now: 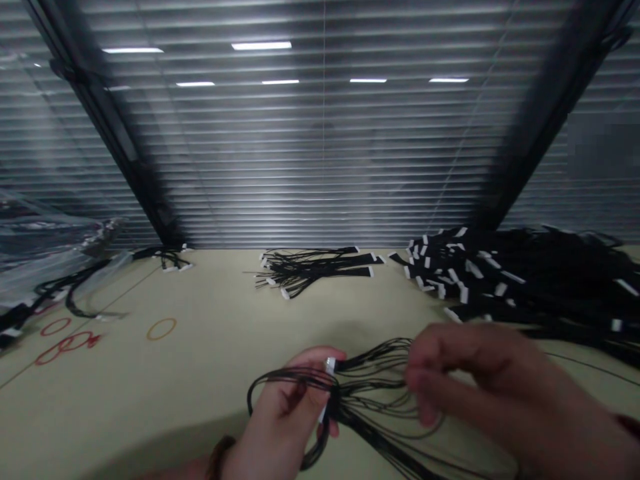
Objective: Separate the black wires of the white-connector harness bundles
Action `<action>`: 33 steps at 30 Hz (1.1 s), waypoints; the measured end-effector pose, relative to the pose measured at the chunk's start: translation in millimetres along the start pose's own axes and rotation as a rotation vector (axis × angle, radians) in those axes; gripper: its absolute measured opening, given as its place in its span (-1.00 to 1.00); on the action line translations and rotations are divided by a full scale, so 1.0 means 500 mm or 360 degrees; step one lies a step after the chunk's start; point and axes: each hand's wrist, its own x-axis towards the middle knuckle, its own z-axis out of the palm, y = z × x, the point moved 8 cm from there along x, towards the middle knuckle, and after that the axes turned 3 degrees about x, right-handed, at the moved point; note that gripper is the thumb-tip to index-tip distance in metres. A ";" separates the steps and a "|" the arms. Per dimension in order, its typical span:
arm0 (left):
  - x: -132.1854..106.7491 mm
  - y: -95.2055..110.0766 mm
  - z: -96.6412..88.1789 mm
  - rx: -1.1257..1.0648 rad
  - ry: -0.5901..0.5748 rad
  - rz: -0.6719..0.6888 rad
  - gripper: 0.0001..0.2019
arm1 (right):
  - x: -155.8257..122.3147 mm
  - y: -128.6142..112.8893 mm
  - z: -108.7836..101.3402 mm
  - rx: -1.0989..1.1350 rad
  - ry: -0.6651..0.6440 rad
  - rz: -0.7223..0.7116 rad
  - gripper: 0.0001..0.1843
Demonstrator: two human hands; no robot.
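Observation:
My left hand (295, 407) is closed around a bundle of thin black wires, a wire harness (370, 400), near the table's front edge. A white connector (331, 365) sticks up by its fingertips, and some of the wires loop back over the hand. To the right of it, my right hand (465, 387) is pinched at the fanned-out wires, slightly blurred. Its thumb and fingers meet where several wires end from view, so the exact strands between them are hidden. More of the harness runs down out of the frame.
A large pile of black cables with white connectors (475, 267) lies at the right. Shorter cables (310, 267) lie at the back middle. Red rubber bands (56, 327), a yellow band (161, 329) and clear plastic bags (45, 247) are at the left. Window blinds (320, 167) stand behind.

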 end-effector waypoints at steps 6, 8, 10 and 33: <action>-0.010 -0.005 0.012 -0.0115 -0.0060 -0.0059 -0.68 | -0.033 -0.027 0.079 -0.0295 0.0052 -0.0131 -0.85; -0.013 -0.006 0.014 -0.0118 -0.0080 -0.0060 -0.69 | -0.036 -0.021 0.081 -0.0301 0.0045 -0.0149 -0.84; -0.015 -0.005 0.014 -0.0102 -0.0092 -0.0056 -0.70 | -0.038 -0.016 0.078 -0.0305 0.0055 -0.0157 -0.84; 0.001 -0.006 -0.012 0.0190 0.0107 0.0003 -0.70 | -0.034 -0.043 0.033 -0.0595 0.0174 -0.0294 -0.86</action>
